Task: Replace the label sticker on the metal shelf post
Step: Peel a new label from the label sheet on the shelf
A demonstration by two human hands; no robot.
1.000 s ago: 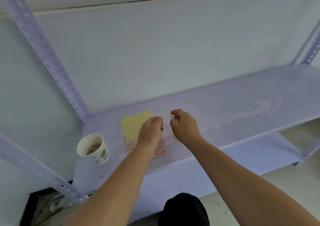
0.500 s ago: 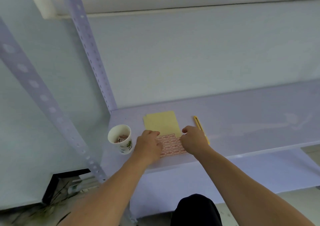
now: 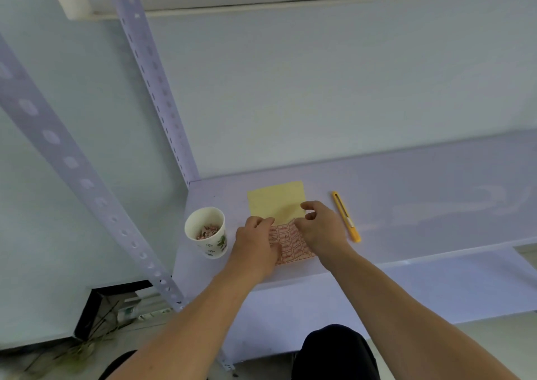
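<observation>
A yellow sticker sheet (image 3: 276, 202) with rows of red-printed labels (image 3: 289, 243) at its near end lies on the pale metal shelf (image 3: 406, 193). My left hand (image 3: 255, 246) presses down on the sheet's left side. My right hand (image 3: 319, 228) rests on its right side, thumb and forefinger pinched at the top row of labels; whether a label is between them is hidden. Two perforated shelf posts stand at the left: a rear one (image 3: 151, 80) and a front one (image 3: 75, 164). No label shows on either.
A paper cup (image 3: 207, 234) holding peeled sticker scraps stands left of the sheet. A yellow utility knife (image 3: 345, 217) lies right of my right hand. The wall is close behind the shelf. A lower shelf (image 3: 436, 286) and dark clutter on the floor show below.
The view has swung left, bringing the posts closer to centre. My right hand let go of the knife, which now lies on the shelf, and both hands moved onto the sticker sheet.
</observation>
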